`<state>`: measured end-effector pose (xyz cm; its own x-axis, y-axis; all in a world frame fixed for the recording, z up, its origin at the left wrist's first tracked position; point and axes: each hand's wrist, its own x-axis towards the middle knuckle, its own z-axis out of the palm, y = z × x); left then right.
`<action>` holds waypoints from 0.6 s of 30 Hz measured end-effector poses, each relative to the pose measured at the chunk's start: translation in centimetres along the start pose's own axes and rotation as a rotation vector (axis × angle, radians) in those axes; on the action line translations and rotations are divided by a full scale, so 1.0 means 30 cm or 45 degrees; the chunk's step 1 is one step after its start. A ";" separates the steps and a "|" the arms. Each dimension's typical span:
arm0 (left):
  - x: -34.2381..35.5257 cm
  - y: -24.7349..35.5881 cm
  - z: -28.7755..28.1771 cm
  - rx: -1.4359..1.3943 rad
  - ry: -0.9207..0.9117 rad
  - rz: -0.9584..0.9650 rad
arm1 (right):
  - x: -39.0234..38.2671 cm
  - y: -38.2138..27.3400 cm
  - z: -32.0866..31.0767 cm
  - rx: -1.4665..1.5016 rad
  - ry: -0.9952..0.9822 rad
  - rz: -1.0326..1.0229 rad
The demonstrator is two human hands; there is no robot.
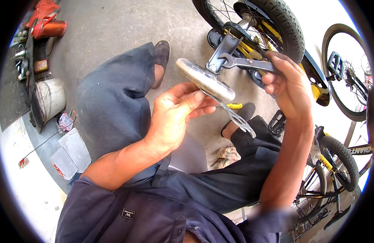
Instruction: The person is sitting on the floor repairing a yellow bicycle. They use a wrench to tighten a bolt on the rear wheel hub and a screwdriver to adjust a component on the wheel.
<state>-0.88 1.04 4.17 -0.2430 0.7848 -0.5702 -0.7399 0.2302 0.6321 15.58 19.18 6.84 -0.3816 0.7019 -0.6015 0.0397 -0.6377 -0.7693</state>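
A small whitish training wheel (206,79) sits at the end of a dark metal bracket (224,50), beside the bicycle's large tyre (290,28). My left hand (172,113) is closed at the wheel's near side, thumb and fingers pinching a flat silver wrench (238,120) whose open jaw points down to the right. Where its other end sits is hidden by the wheel and fingers. Closed round the handle of a grey open-ended wrench (249,63) is my right hand (290,83). That wrench's jaw is at the bracket, just above the wheel; whether it grips a nut cannot be seen.
More bicycles (345,73) stand along the right side. At left are a bench (12,85), a red can (49,29), a whitish bucket (51,97) and grey blocks (71,152). A yellow object (234,106) and a crumpled cloth (227,156) lie on the floor near my right foot.
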 end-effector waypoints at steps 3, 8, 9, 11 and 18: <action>-0.001 0.002 0.001 -0.007 -0.004 0.010 | 0.012 0.017 0.012 -0.040 -0.012 0.055; 0.000 0.002 0.001 -0.021 -0.006 -0.005 | 0.026 0.017 0.024 -0.140 0.071 0.137; 0.000 0.000 0.000 -0.017 -0.007 -0.006 | 0.021 0.020 0.031 -0.154 0.105 0.129; -0.002 0.000 0.000 -0.022 -0.007 -0.011 | 0.020 0.025 0.034 -0.171 0.124 0.100; -0.002 -0.001 -0.008 0.030 -0.019 -0.008 | 0.036 0.023 -0.013 0.013 -0.123 0.044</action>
<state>-0.99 0.84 4.04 -0.2287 0.7916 -0.5666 -0.7266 0.2486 0.6405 15.56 19.62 5.57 -0.4676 0.6457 -0.6037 0.0453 -0.6645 -0.7459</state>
